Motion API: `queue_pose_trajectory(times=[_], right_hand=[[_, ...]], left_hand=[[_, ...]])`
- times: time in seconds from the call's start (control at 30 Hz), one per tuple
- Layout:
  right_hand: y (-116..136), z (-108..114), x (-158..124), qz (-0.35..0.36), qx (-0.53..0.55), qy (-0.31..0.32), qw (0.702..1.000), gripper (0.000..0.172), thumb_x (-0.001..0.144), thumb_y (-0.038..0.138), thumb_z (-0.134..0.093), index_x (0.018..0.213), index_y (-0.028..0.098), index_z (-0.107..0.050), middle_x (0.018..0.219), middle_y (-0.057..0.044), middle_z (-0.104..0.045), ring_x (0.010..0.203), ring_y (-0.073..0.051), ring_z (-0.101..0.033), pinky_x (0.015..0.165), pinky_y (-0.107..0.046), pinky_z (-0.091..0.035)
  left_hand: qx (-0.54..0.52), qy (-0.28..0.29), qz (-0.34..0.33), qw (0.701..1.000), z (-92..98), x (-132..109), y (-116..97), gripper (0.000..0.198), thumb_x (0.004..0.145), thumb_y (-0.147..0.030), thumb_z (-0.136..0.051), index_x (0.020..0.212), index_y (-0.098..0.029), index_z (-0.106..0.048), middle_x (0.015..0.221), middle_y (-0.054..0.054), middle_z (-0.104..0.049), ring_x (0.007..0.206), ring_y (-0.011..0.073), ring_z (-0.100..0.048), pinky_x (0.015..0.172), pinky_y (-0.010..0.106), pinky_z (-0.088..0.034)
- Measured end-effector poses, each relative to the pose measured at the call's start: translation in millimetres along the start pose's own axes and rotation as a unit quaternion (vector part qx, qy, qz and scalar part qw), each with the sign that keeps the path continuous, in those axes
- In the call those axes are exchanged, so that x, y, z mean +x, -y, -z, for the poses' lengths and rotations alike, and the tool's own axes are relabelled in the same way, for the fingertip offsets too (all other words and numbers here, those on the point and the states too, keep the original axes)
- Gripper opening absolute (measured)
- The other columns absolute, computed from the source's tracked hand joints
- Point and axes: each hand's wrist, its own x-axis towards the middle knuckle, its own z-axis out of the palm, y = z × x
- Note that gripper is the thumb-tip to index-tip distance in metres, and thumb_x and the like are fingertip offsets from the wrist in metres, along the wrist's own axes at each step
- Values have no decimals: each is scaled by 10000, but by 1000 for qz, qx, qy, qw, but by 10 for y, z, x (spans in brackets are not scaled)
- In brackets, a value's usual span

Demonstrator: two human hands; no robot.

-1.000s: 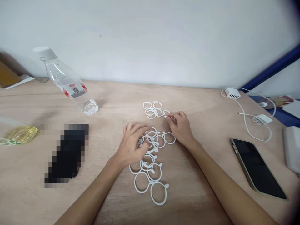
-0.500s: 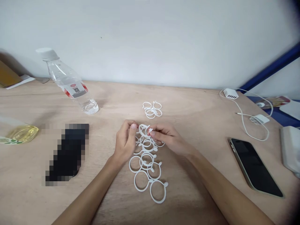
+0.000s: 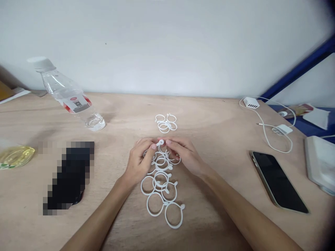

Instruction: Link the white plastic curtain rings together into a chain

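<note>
Between my fingertips is a small white ring piece [image 3: 160,142] with a round end, seen nearly edge-on. My left hand [image 3: 141,158] pinches it from the left, thumb on top. From the right, the fingertips of my right hand [image 3: 187,153] close on its round end. Below both hands, several white plastic rings with small tabs [image 3: 173,215] lie overlapping in a column on the wooden table [image 3: 209,118]. A smaller cluster of white rings [image 3: 164,128] lies beyond my hands.
A clear water bottle [image 3: 75,101] stands at the left, near a pixelated dark object [image 3: 69,177] and a container of yellow liquid [image 3: 17,157]. On the right are a phone [image 3: 278,181], a white cable [image 3: 265,134] with adapters, and a white box [image 3: 319,164].
My fingertips have come closer together, and the held piece has turned, its round end now showing between them. The view has shifted slightly, moving the table items left.
</note>
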Motion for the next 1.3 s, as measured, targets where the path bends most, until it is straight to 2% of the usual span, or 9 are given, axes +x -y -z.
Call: queue_pose_trajectory(times=[0.17, 0.3, 0.57, 0.73, 0.87, 0.97, 1.13, 1.2, 1.3], right_hand=[[-40, -82, -27, 31, -75, -75, 994, 228, 837, 358, -600, 900, 190, -741, 895, -46, -723, 828, -176, -635, 701, -281, -472], [-92, -132, -35, 36, -83, -110, 990, 242, 849, 362, -572, 837, 175, -725, 807, -43, -713, 746, -164, -628, 650, -265, -468], [-139, -156, -35, 2, -58, -107, 993, 289, 837, 432, -565, 783, 171, -677, 566, 12, -570, 558, -128, -524, 489, -238, -394], [-80, -58, 20, 10, -108, -91, 990, 297, 828, 432, -578, 781, 166, -700, 682, -21, -655, 644, -154, -588, 582, -265, -456], [-120, 169, 212, 73, -291, -156, 941, 273, 840, 344, -552, 977, 175, -717, 895, -63, -709, 719, -175, -611, 713, -321, -484], [-252, 312, 377, 77, -423, -150, 890, 302, 839, 281, -535, 1067, 158, -692, 884, -84, -688, 735, -194, -607, 748, -350, -478], [-398, 377, 474, 69, -502, -153, 848, 201, 843, 241, -511, 920, 169, -682, 852, -92, -667, 782, -228, -603, 758, -374, -468], [-379, 359, 445, 92, -480, -170, 856, 175, 838, 248, -510, 861, 173, -667, 852, -93, -663, 762, -221, -592, 741, -373, -467], [-276, 296, 342, 91, -365, -185, 908, 184, 819, 301, -548, 863, 163, -662, 824, -75, -665, 716, -194, -585, 708, -347, -466]], left_hand=[[24, 38, -6, 999, -10, -23, 12, 231, 936, -327, -441, 842, -187, -599, 900, 65, -668, 910, 210, -591, 845, 365, -448], [28, 43, -38, 998, -5, -18, -9, 250, 948, -306, -419, 794, -192, -580, 907, 71, -663, 894, 201, -568, 818, 359, -453], [6, 33, -61, 998, -6, 8, -7, 262, 940, -269, -449, 767, -184, -627, 917, 80, -662, 905, 200, -568, 823, 356, -463], [8, 18, -56, 998, -16, 7, 8, 277, 940, -259, -451, 725, -187, -609, 814, 61, -659, 844, 189, -565, 805, 349, -464], [47, -6, -57, 997, -16, 1, -8, 220, 896, -287, -536, 713, -183, -601, 814, 59, -650, 842, 198, -555, 804, 359, -458], [92, -1, -52, 994, -19, -7, -20, 179, 840, -300, -602, 701, -190, -580, 767, 43, -638, 811, 202, -553, 782, 367, -458], [120, 6, -66, 991, -40, -19, -14, 139, 763, -282, -662, 693, -197, -578, 947, 59, -677, 914, 223, -584, 837, 394, -457], [115, 6, -70, 991, -47, -20, -12, 144, 756, -278, -671, 684, -198, -576, 1004, 58, -678, 943, 222, -594, 853, 393, -454], [117, -15, -63, 991, -49, -19, -15, 121, 803, -290, -643, 741, -201, -590, 976, 51, -689, 935, 210, -605, 879, 389, -440]])
